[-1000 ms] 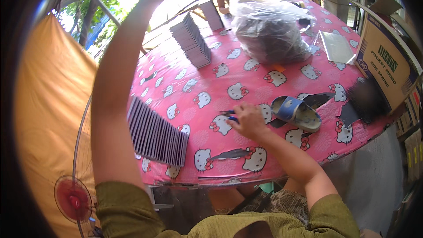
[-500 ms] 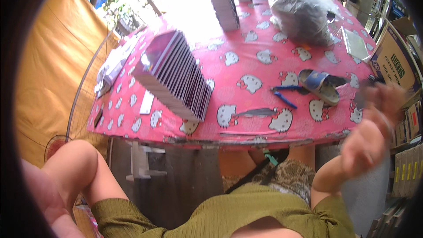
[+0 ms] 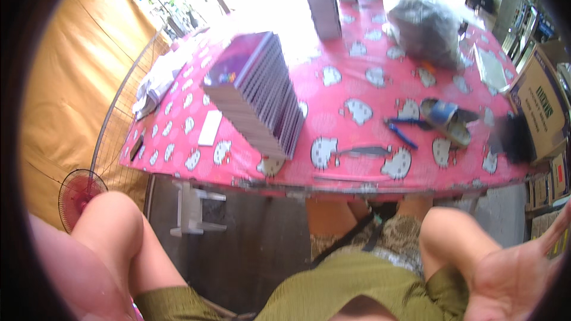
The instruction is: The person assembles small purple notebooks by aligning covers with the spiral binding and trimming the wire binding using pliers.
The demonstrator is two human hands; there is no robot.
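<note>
My right hand (image 3: 514, 276) is raised near the lower right rim, its palm showing and its fingers apart, with nothing in it. At the lower left rim my left hand (image 3: 80, 273) shows only in part; its fingers fall outside the picture. Neither hand touches the table. A tall stack of spiral-bound notebooks (image 3: 256, 95) with purple covers stands left of the middle. To its right lie a blue-and-grey slipper (image 3: 449, 122) and a blue-handled tool, which looks like pliers (image 3: 404, 134). A dark, blurred object (image 3: 514, 137) sits by the table's right edge.
Pink patterned cloth (image 3: 351, 169) covers the table. Farther back are more stacks (image 3: 323, 9) and a filled plastic bag (image 3: 425, 24). A cardboard box (image 3: 541, 101) stands at the right. On the left are a fan (image 3: 74, 199) and an orange curtain (image 3: 65, 95). A white stool (image 3: 190, 208) is below.
My right hand has come back from the table's right edge to the lower right, palm now showing. The view has swung slightly, so the tabletop things appear farther right.
</note>
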